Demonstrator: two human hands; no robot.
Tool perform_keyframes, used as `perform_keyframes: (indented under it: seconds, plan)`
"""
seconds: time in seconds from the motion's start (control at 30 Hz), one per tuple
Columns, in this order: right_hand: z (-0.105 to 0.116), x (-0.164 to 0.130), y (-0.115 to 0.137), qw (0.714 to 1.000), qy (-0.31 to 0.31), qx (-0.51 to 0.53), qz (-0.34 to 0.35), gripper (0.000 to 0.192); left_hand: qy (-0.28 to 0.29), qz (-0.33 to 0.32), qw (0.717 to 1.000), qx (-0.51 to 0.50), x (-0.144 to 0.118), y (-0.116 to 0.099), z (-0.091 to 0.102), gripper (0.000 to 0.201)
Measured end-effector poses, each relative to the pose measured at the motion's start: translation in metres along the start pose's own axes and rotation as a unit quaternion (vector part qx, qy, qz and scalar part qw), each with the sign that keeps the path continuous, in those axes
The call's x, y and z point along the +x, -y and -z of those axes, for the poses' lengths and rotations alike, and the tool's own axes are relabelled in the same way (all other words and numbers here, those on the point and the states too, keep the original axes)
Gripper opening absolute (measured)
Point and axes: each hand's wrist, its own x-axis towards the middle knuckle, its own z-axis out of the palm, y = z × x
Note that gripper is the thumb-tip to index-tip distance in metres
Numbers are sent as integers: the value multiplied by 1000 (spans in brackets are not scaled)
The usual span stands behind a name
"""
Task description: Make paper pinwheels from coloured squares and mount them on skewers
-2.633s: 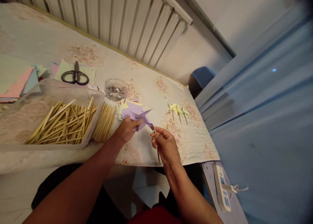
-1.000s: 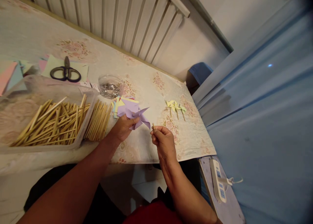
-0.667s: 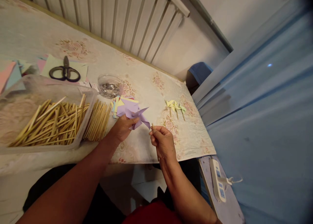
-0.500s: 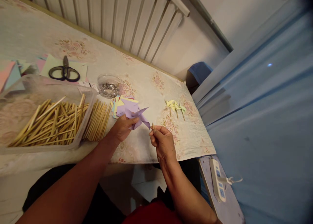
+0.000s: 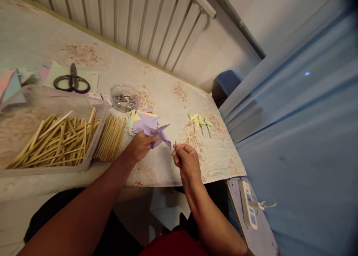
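My left hand [image 5: 140,144] is closed on a purple paper pinwheel [image 5: 159,134], thumb on top, over the table's near part. A short way to the right, my right hand [image 5: 187,158] pinches a thin wooden stick [image 5: 175,143]; its tip pokes up above the fingers and most of it is hidden by the hand. Stick and pinwheel are apart. Just behind the left hand lies a stack of coloured paper squares [image 5: 137,118], some purple and yellow. Several finished yellow-green pinwheels on sticks [image 5: 200,121] lie on the cloth at the right.
A clear plastic bin [image 5: 84,165] of wooden sticks stands at left, with a row of sticks [image 5: 110,140] beside it. Behind are a round dish of small metal pieces [image 5: 123,101] and black scissors [image 5: 72,83] on paper. A power strip [image 5: 248,205] sits at lower right, near a blue curtain [image 5: 302,144].
The view has shifted very slightly. Both hands keep their grips and places; the lower end of the stick, seen below my right hand before, is now out of sight.
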Motion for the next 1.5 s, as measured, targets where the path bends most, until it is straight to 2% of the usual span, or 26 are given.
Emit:
perform_keyframes:
  seconds: [0.1,0.4,1.0,1.27,1.5]
  plan:
    - [1,1,0,1000,0,14,5,13,-16,22,999,20,0,-1,-1,21]
    - [3,5,-1,1000,-4,2,9,15,-3,24,999,42,-1,-3,-2,21]
    - [8,9,-6,1000,-7,6,14,13,-23,38,999,25,0,-2,-1,22]
    - [8,9,-7,999,16,27,-6,16,-21,56,998,17,-1,-1,1,19]
    - [6,7,-4,999,38,33,-11,20,-15,39,999,12,-1,-1,1,21]
